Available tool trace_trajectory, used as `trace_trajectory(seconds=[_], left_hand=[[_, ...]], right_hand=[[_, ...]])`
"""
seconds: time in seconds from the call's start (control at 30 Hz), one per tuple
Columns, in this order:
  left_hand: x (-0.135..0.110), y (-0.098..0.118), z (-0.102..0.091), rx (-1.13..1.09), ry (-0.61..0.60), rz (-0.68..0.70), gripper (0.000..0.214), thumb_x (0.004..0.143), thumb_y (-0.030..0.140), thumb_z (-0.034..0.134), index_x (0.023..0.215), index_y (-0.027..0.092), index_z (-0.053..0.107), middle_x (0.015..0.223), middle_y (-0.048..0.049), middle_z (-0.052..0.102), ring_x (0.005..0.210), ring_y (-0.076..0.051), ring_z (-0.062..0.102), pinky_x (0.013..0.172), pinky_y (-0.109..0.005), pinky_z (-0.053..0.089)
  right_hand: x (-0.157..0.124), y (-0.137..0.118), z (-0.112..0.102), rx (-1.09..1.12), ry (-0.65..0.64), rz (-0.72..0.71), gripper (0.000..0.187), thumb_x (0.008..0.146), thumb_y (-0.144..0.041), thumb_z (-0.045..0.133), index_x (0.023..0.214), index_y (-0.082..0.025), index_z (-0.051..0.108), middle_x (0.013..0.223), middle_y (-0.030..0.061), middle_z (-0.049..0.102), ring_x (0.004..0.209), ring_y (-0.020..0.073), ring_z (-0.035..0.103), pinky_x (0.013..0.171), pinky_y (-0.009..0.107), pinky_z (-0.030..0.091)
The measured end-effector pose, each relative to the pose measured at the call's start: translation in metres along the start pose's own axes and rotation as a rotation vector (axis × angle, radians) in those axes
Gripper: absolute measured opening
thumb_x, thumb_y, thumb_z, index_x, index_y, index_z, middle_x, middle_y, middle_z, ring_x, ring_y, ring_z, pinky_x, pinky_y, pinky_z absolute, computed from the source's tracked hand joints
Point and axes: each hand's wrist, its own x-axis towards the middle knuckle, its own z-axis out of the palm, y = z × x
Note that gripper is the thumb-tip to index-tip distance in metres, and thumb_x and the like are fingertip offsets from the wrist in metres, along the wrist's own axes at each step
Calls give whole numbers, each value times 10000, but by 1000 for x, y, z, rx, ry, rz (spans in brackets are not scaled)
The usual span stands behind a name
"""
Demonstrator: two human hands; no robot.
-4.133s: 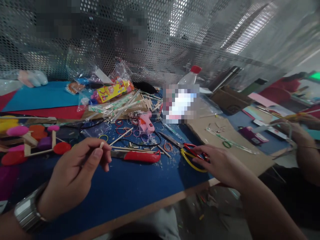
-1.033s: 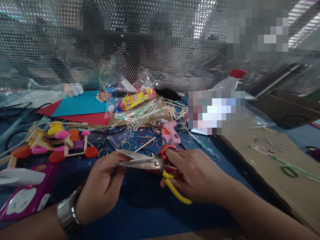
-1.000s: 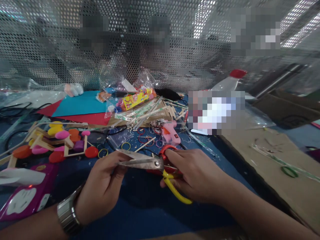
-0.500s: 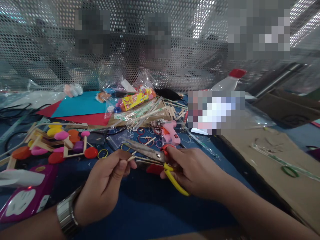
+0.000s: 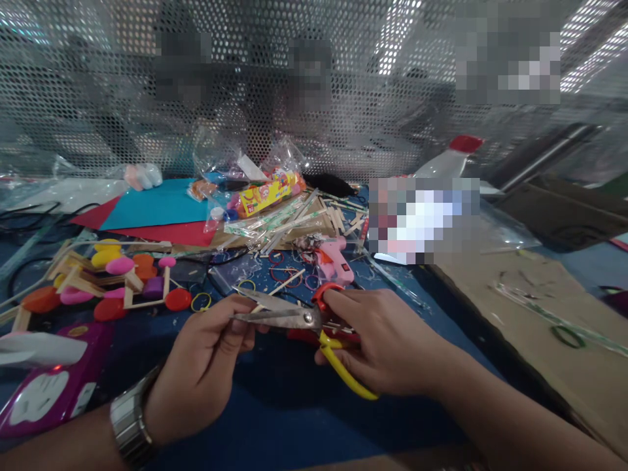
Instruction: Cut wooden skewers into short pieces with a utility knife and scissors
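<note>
Evidently, scissors are held by R hand, fingers clamped on handles, blades parted, prob. so thin stick, pinched by L hand, is admitted b/w.

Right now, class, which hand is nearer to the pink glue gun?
Right. The right hand is close by, in front of the pink glue gun; the left hand is farther off, in front and to its left.
</note>
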Motion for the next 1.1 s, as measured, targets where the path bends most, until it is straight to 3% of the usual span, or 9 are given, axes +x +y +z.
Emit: trace_trajectory(seconds=[0.37, 0.53, 0.67, 0.8, 0.93, 1.1], left_hand=[[1, 3, 0, 48, -8, 38, 361, 1083, 380, 376, 903, 224, 648, 770, -7, 634, 613, -106, 575, 550, -216, 481], [0, 6, 2, 6, 13, -21, 347, 1086, 375, 345, 897, 215, 588, 716, 12, 562, 597, -111, 532, 543, -228, 458], [0, 15, 3, 161, -94, 62, 319, 1068, 289, 338, 801, 222, 498, 643, 44, 490, 551, -104, 453, 516, -245, 369], [1, 19, 2, 310, -189, 158, 194, 987, 245, 448, 794, 234, 424, 662, 57, 475, 570, -113, 439, 532, -266, 344], [6, 15, -3, 320, -46, 99, 140, 982, 226, 437, 850, 241, 392, 788, 28, 525, 684, -135, 482, 627, -290, 409], [12, 13, -7, 120, 132, -9, 129, 996, 191, 352, 881, 242, 380, 909, -11, 518, 834, -166, 491, 744, -322, 455]], right_hand=[[2, -1, 3, 16, -10, 10, 248, 936, -456, 538, 848, -228, 492, 805, 67, 707, 666, 199, 624, 595, 305, 339], [3, 3, 0, 81, 76, 6, 296, 930, -512, 521, 845, -239, 444, 754, 50, 661, 613, 187, 572, 579, 295, 337], [5, 3, -2, 48, 87, 102, 280, 888, -489, 569, 825, -245, 448, 696, 30, 616, 579, 184, 535, 563, 289, 325], [6, 1, 1, -27, 60, 176, 208, 846, -384, 611, 806, -244, 462, 682, 22, 606, 566, 175, 508, 557, 278, 312], [8, 2, 3, -48, 29, 189, 211, 826, -363, 672, 829, -237, 503, 725, 31, 637, 598, 187, 539, 565, 277, 309], [8, 2, 4, -36, -28, 171, 221, 814, -338, 727, 851, -228, 539, 801, 35, 685, 651, 187, 590, 588, 275, 322]])
